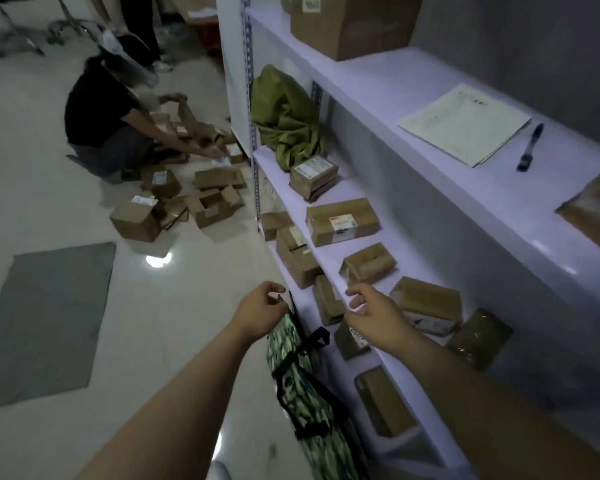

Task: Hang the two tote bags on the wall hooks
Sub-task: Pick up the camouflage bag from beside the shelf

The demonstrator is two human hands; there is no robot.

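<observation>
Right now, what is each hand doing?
Left hand: closed, pinching the green patterned tote bag by its top.
Right hand: partly curled, holding nothing visible.

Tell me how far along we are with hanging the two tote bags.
Done: nothing shows as hung; no wall hooks are in view. In hand: the left hand pinches the top of the green patterned tote bag, which hangs down beside the white shelving; the right hand hovers near it, fingers curled. Left: hanging this bag, then the second, which I cannot identify here.

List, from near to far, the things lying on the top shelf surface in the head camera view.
Brown padded envelope → pen → sheets of paper → large cardboard box.
</observation>
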